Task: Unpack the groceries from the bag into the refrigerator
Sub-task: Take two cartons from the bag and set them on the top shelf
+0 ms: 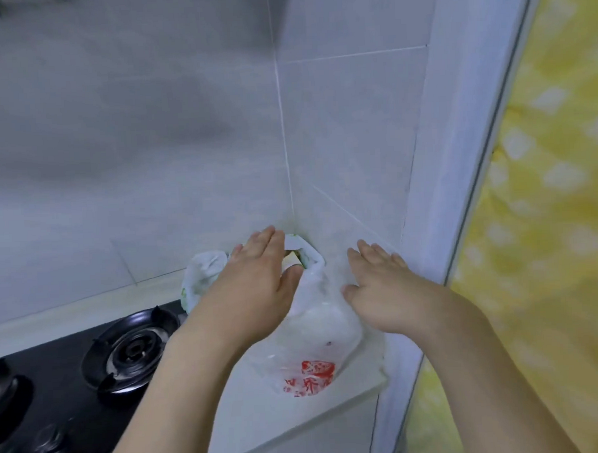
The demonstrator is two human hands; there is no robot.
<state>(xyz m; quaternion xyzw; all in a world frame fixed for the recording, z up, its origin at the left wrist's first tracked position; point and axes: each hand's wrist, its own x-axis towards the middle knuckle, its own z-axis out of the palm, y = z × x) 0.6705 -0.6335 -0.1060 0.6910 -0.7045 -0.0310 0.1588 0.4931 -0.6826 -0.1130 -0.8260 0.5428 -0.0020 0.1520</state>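
A thin white plastic grocery bag [315, 328] with red print stands on the white counter [265, 423] in the tiled corner. Its knotted handles [305, 250] rise at the top, and something white and round shows through the plastic. My left hand [255, 286] lies over the bag's upper left side with fingers stretched out, thumb against the plastic below the handles. My right hand [382, 284] is spread flat at the bag's right side, fingers apart, thumb touching the plastic. Neither hand has closed on anything. The refrigerator is not in view.
A black gas hob with two burners [131, 346] lies left of the bag. Grey tiled walls [348, 128] meet in the corner behind it. A white door frame [460, 185] and a yellow patterned curtain [557, 215] stand to the right. The counter edge ends near the frame.
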